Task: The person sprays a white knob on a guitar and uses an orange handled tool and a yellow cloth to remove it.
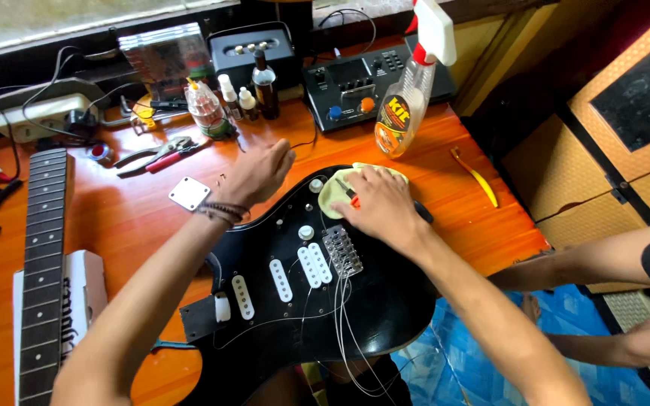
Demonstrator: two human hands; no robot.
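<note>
Spray bottle [408, 98] and small bottles [238, 98] crowd behind guitar body [325, 301].
</note>
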